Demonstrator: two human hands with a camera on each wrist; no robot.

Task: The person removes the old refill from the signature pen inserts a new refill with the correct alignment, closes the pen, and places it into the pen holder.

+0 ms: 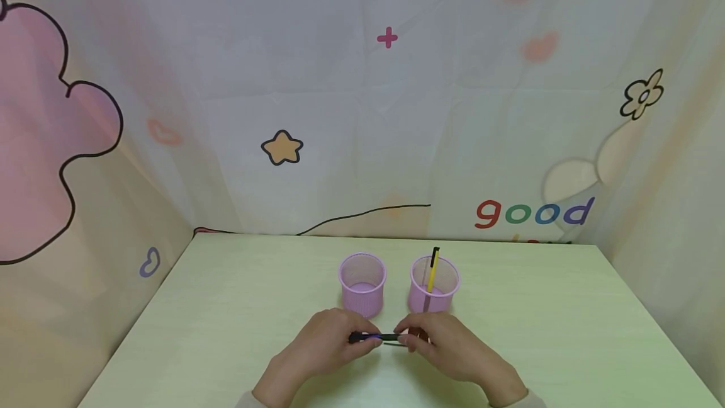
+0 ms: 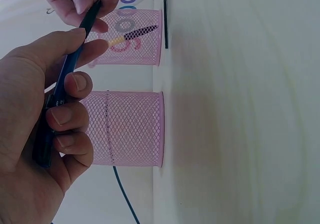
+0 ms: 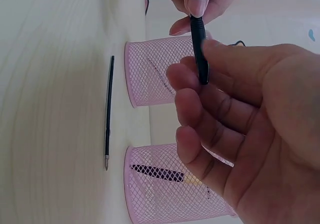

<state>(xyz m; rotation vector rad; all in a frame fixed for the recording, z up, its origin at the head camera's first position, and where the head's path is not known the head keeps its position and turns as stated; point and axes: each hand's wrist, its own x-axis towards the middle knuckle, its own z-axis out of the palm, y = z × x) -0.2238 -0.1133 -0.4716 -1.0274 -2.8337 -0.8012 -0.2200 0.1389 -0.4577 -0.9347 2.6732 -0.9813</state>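
A dark pen (image 1: 374, 336) lies level between both hands above the table. My left hand (image 1: 334, 342) grips its barrel, fingers curled round it in the left wrist view, where the pen (image 2: 70, 63) looks blue-black. With thumb and forefinger, my right hand (image 1: 450, 346) pinches the other end; its remaining fingers are loosely bent in the right wrist view. Below the hands, a thin dark pen refill (image 3: 109, 108) with a metal tip rests on the table. Its middle is partly hidden by the right hand in the head view.
Two pink mesh pen cups stand just beyond the hands: the left cup (image 1: 362, 303) holds nothing visible, while the right cup (image 1: 418, 301) has a yellow and black pen (image 1: 433, 272) leaning in it. Around the pale green table (image 1: 238, 294) hangs a printed curtain (image 1: 340, 80).
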